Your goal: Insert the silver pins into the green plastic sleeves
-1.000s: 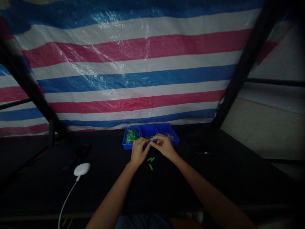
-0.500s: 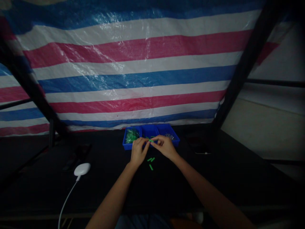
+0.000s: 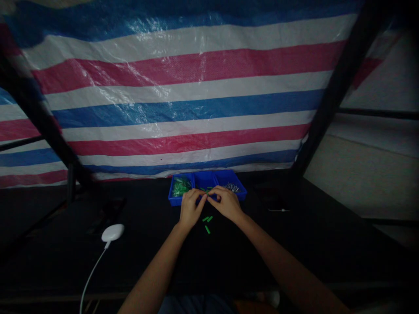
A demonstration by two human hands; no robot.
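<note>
My left hand (image 3: 191, 205) and my right hand (image 3: 226, 203) meet over the front of a blue three-part tray (image 3: 176, 202), fingertips pinched together. Between them a bit of a small green plastic piece, seemingly a wall plug (image 3: 207, 192), shows; the fingers cover most of it. The tray's left compartment holds a heap of green plugs (image 3: 181, 186) in clear plastic. In the right one lie small metal parts that look like screws (image 3: 232, 187). Behind my fingers, a few green pieces are in the middle compartment. Three loose green plugs (image 3: 207, 229) lie on the black table below my hands.
A white rounded device (image 3: 113, 232) with a white cable sits on the table (image 3: 147, 261) at left. A dark flat object (image 3: 278, 205) lies at right. Behind the table hangs a striped plastic sheet (image 3: 196, 100) between black frame posts (image 3: 330, 96).
The fingertips have drawn closer together, and the green piece between them is now more covered. My right hand has shifted slightly, showing more of the metal parts. The loose pieces have not moved.
</note>
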